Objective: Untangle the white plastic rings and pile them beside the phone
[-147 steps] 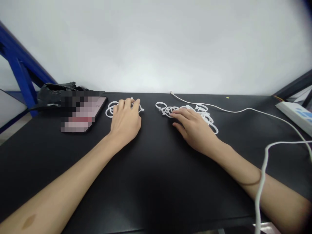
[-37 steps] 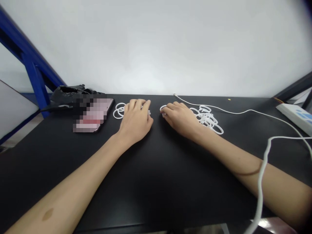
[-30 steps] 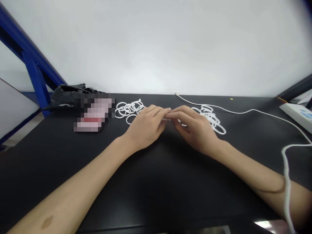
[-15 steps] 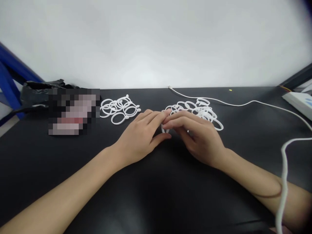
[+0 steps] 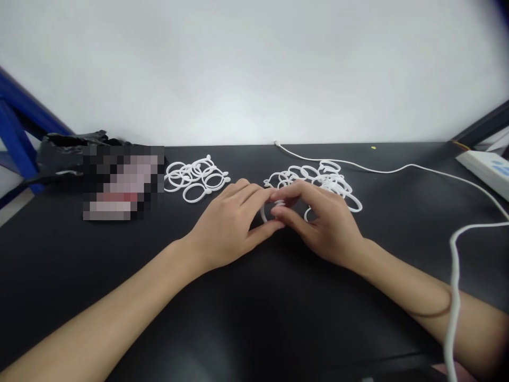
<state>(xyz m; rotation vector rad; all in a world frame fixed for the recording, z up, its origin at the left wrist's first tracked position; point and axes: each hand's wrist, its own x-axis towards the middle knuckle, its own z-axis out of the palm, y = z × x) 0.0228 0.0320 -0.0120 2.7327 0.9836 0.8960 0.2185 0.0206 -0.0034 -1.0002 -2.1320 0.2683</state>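
Observation:
My left hand (image 5: 230, 223) and my right hand (image 5: 322, 220) meet fingertip to fingertip at the middle of the black table (image 5: 238, 318). Both pinch one white plastic ring (image 5: 267, 212), which shows only partly between the fingers. A loose pile of several white rings (image 5: 326, 180) lies just behind my right hand. A smaller group of several white rings (image 5: 196, 178) lies to the left, behind my left hand and apart from it.
A blurred-out flat object (image 5: 121, 183) and a black bag (image 5: 67, 151) sit at the back left. A thin white cable (image 5: 397, 171) runs along the back right. A thick white cable (image 5: 453, 286) crosses my right forearm. A white power strip (image 5: 485, 167) lies at the far right.
Both hands drew back from the two ring groups and came together at the middle, now pinching a single ring between them. The left group is uncovered.

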